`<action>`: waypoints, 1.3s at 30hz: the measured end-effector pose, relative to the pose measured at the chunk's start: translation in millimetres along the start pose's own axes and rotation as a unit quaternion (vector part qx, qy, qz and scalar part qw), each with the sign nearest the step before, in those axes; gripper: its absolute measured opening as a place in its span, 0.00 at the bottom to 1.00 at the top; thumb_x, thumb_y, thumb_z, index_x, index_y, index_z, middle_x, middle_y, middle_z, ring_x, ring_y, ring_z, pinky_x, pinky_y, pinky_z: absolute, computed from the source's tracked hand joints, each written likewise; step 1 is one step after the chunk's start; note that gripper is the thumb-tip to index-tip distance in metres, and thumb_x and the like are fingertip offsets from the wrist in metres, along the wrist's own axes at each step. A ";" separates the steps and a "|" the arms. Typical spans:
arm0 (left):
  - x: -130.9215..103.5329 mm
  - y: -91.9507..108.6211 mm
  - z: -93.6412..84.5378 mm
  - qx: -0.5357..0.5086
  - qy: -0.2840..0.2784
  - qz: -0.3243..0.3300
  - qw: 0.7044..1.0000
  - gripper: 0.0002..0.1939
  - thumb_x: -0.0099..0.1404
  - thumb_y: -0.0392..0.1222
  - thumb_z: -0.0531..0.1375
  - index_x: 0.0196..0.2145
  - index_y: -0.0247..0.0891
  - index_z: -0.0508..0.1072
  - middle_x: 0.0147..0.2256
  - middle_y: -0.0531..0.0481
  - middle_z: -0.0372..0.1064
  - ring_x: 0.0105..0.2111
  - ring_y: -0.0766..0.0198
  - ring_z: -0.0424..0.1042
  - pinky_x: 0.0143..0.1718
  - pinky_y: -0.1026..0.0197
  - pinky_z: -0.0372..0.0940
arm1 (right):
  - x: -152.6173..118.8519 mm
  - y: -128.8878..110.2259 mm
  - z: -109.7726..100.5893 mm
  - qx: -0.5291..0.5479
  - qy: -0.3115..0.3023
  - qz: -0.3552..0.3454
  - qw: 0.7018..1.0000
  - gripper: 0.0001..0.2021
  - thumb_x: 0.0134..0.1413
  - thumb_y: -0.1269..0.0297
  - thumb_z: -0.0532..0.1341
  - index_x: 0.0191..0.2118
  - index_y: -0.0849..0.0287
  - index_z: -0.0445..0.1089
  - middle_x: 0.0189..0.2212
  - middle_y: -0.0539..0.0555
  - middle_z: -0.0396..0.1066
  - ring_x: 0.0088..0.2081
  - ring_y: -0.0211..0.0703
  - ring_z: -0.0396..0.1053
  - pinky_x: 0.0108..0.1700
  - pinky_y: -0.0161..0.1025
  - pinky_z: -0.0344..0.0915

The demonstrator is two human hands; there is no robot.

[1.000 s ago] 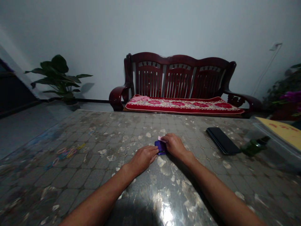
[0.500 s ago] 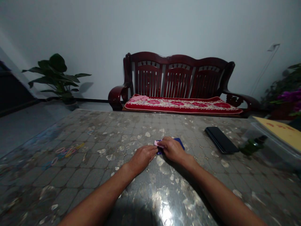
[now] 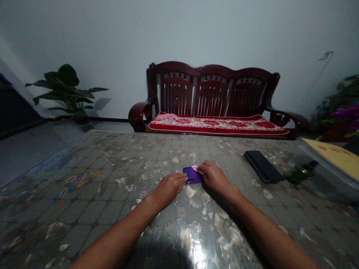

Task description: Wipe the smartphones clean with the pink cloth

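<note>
A purple smartphone [image 3: 189,175] lies back side up on the table in front of me, its dark camera strip toward the near left corner. My left hand [image 3: 170,186] holds the phone's left edge with its fingertips, fingers together. A small pink cloth [image 3: 195,168] is pinched under the fingers of my right hand [image 3: 213,176] and pressed on the phone's back. My right hand covers the phone's right end.
To the right lie stacked dark phones [image 3: 263,166], a green bottle [image 3: 301,172] and a clear plastic box [image 3: 325,183] with a yellow sheet [image 3: 333,153] on top. Colourful rubber bands [image 3: 81,181] are at left. Behind the patterned table [image 3: 117,213] stands a wooden bench [image 3: 213,93].
My right hand has moved to the right with the pink cloth, from the phone's left end toward its right end, uncovering the left part. My left hand has stayed in place.
</note>
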State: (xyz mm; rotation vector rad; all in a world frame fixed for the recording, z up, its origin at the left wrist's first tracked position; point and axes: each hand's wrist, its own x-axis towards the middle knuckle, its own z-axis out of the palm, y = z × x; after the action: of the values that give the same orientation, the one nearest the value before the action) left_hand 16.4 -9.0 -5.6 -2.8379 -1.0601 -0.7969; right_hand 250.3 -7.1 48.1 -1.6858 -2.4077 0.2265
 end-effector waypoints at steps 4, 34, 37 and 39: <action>-0.6 -1.2 2.2 0.001 0.009 0.003 1.000 0.10 0.70 0.34 0.61 0.46 0.39 0.81 0.46 0.44 0.80 0.44 0.58 0.80 0.49 0.56 0.75 | -0.9 18.8 -4.0 -0.023 0.016 0.064 0.998 0.16 0.68 0.69 0.53 0.47 0.58 0.79 0.42 0.59 0.73 0.44 0.46 0.69 0.42 0.35 0.57; 31.0 9.1 -32.3 -0.034 -0.169 -0.014 0.985 0.19 0.67 0.38 0.65 0.54 0.41 0.69 0.58 0.41 0.69 0.59 0.51 0.69 0.60 0.49 0.65 | -10.8 25.6 5.7 0.027 0.060 0.052 0.996 0.19 0.62 0.74 0.56 0.52 0.57 0.78 0.43 0.59 0.73 0.47 0.47 0.68 0.48 0.36 0.60; 37.3 8.2 -38.2 -0.019 -0.209 0.006 0.978 0.20 0.68 0.37 0.63 0.56 0.41 0.68 0.57 0.40 0.68 0.58 0.50 0.69 0.60 0.50 0.65 | -9.9 27.6 6.4 0.038 0.058 0.047 0.997 0.19 0.62 0.75 0.55 0.52 0.57 0.78 0.43 0.58 0.73 0.47 0.46 0.68 0.48 0.35 0.60; 42.4 8.1 -41.1 -0.013 -0.231 0.021 0.973 0.20 0.67 0.35 0.62 0.56 0.41 0.68 0.56 0.41 0.68 0.56 0.50 0.70 0.59 0.50 0.65 | -9.5 28.3 7.1 0.045 0.058 0.047 0.996 0.19 0.62 0.75 0.55 0.52 0.57 0.77 0.43 0.58 0.73 0.47 0.46 0.68 0.48 0.35 0.60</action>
State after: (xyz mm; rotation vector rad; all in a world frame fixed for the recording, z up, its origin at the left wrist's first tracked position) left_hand 29.8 3.2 51.1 -3.1375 -1.0199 -0.1407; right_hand 277.4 -6.4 33.9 -1.7240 -2.2044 0.2395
